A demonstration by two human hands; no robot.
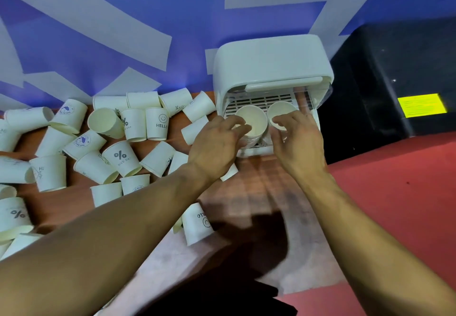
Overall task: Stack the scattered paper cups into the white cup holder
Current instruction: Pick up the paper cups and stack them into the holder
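Seen from a head-worn camera, two bare arms reach to a white cup holder (269,61) at the upper centre of the frame, its front open. Inside, mouths up, stand a stack of cups (255,122) on the left and a second cup (283,110) just beside it on the right. The left hand (217,143) curls its fingers (238,124) round the stack's near rim. The right hand (299,140) pinches the second cup's rim between fingers and thumb. Many loose paper cups (123,157) lie tumbled across the wooden worktop (246,187) in the left half, with a stray cup (198,223) at lower centre. The step in hand looks like seating cups in the holder. To do it well, keep each cup upright, press straight down until it nests, and grip the rims lightly so the paper does not crush.
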